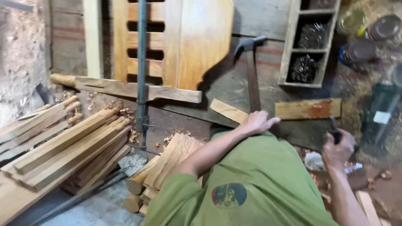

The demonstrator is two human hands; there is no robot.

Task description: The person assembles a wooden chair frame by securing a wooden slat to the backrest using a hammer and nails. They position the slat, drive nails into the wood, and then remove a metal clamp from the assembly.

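Left hand point(258, 122) open, fingers spread, touching the hammer point(251, 71) handle's near end, its long axis running toward twelve o'clock, head far; right hand point(338, 147), at three o'clock, closed round a small dark tool point(333, 133).

A stack of turned wooden legs point(63, 146) lies at eight o'clock, a slatted wooden panel point(176, 42) at twelve (a metal bar clamp point(141, 75) crosses it), a compartmented wooden box point(310, 42) at one, tins point(377, 29) at two.
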